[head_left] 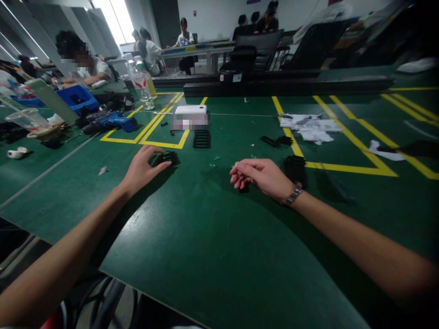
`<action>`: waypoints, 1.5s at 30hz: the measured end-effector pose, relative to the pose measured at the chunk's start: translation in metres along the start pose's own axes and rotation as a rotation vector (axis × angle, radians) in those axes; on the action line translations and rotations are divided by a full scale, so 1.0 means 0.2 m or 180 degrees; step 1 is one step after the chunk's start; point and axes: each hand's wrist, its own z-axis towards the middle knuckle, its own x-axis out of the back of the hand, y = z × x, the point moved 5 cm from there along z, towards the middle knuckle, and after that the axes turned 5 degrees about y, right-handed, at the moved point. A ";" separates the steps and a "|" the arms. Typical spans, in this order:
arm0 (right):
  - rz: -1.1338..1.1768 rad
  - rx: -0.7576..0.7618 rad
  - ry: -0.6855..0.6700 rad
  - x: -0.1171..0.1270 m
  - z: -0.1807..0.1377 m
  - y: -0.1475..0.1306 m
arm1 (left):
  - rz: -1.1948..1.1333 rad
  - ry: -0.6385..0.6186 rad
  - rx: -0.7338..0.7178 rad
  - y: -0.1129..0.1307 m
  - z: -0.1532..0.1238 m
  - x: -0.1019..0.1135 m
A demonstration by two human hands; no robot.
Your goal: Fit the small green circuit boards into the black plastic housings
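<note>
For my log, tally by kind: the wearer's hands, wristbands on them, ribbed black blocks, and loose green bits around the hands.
Hands: 2 (left hand, right hand)
Wristband: 1, right wrist
Ribbed black blocks: 3 (left block, middle block, right block)
Loose green bits: 3 visible
Total: 9

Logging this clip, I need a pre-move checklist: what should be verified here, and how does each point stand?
1. Left hand at the black slotted holder: ok; firmness of grip cannot tell.
2. Right hand free: cannot tell; curled fingers hide any contents.
3. Loose small green pieces visible: ok, on the green table.
4. Black slotted tray apart from both hands: ok.
5. Right wrist bare: not ok, it wears a metal band.
</note>
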 end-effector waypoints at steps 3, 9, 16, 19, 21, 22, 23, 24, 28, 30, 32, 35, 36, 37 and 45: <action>-0.0020 -0.0005 -0.0011 0.00 0.00 0.00 | 0.0068 0.0266 0.0295 -0.04 -0.02 0.04; -0.0023 -0.0007 -0.0018 0.00 -0.01 0.00 | -0.0147 -0.0101 0.0757 -0.10 -0.05 0.03; -0.0029 -0.0017 -0.0024 0.00 0.00 0.00 | -0.0097 -0.0266 0.0743 -0.08 -0.05 0.00; -0.0025 -0.0016 -0.0012 0.00 0.00 0.01 | -0.0068 -0.0245 0.0764 -0.08 -0.05 -0.01; -0.0026 -0.0013 -0.0007 0.01 0.00 0.01 | -0.0083 -0.0210 0.0766 -0.08 -0.05 -0.01; -0.0025 -0.0009 -0.0010 0.01 0.00 0.01 | -0.0105 -0.0204 0.0765 -0.08 -0.05 -0.01; -0.0022 -0.0005 -0.0013 0.01 0.00 0.01 | -0.0134 -0.0208 0.0762 -0.08 -0.05 -0.01; -0.0019 -0.0005 -0.0017 0.01 0.00 0.01 | -0.0162 -0.0214 0.0761 -0.08 -0.05 -0.02; -0.0010 -0.0005 -0.0020 0.01 0.00 0.01 | -0.0188 -0.0223 0.0760 -0.07 -0.05 -0.02; -0.0015 0.0001 -0.0021 0.01 0.00 0.02 | -0.0180 -0.0206 0.0755 -0.07 -0.05 -0.02; -0.0009 0.0003 -0.0020 0.01 0.01 0.02 | -0.0176 -0.0201 0.0749 -0.07 -0.05 -0.02; -0.0009 -0.0005 -0.0018 0.01 0.01 0.01 | -0.0181 -0.0217 0.0723 -0.07 -0.04 -0.02; -0.0019 -0.0006 -0.0015 0.01 0.01 0.01 | -0.0188 -0.0219 0.0711 -0.07 -0.04 -0.02; -0.0030 -0.0006 -0.0015 0.01 0.01 0.01 | -0.0196 -0.0223 0.0702 -0.07 -0.04 -0.02; -0.0042 -0.0004 0.0001 0.00 0.00 0.00 | -0.0195 -0.0263 0.0688 -0.07 -0.04 -0.02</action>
